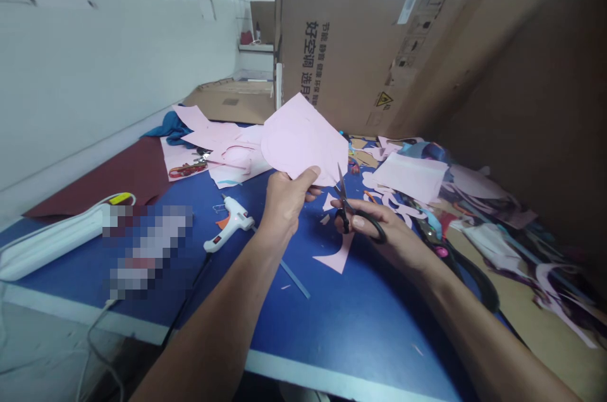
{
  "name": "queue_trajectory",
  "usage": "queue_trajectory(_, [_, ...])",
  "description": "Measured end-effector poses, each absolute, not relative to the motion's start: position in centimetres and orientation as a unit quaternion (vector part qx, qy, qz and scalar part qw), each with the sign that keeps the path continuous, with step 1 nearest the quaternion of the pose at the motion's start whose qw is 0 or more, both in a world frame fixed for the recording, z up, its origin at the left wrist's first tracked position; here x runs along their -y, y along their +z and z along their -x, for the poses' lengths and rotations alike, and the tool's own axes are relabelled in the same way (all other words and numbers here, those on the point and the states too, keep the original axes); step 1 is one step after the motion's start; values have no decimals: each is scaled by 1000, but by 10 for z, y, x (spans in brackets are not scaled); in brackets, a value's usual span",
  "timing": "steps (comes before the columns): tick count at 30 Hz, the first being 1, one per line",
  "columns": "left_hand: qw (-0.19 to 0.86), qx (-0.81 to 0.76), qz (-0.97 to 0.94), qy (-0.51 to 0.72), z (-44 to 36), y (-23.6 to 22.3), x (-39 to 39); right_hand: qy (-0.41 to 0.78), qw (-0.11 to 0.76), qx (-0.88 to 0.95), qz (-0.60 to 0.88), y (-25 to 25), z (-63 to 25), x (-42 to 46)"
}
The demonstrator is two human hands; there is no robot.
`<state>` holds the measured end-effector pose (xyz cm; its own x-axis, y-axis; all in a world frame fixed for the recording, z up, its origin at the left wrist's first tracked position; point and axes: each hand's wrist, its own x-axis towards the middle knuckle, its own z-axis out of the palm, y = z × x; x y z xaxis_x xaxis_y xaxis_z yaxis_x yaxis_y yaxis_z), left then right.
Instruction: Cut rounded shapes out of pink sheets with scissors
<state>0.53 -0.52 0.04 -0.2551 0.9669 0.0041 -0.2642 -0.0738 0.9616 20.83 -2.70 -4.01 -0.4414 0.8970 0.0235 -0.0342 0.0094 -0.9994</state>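
Observation:
My left hand [286, 200] pinches the lower edge of a pink paper sheet [303, 140] and holds it up over the blue table [360, 320]. My right hand [379, 231] grips black-handled scissors [348, 206], fingers through the loops, blades pointing up at the sheet's lower right edge. A pink paper offcut [337, 256] lies on the table just below the scissors.
A white glue gun [232, 225] lies left of my left hand, its cord running off the front edge. More pink sheets [222, 143] and paper scraps [412, 177] litter the back. A white power strip [52, 241] sits far left. Large cardboard boxes [379, 35] stand behind.

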Motion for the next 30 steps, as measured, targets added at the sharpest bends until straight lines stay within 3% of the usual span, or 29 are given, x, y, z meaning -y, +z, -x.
queue_trajectory(13, [481,-464,-356,653,1,2,4,606,336,618,371,-32,-222,24])
queue_trajectory(30, [566,-436,-368,595,-3,3,9,600,279,658,359,-21,-221,27])
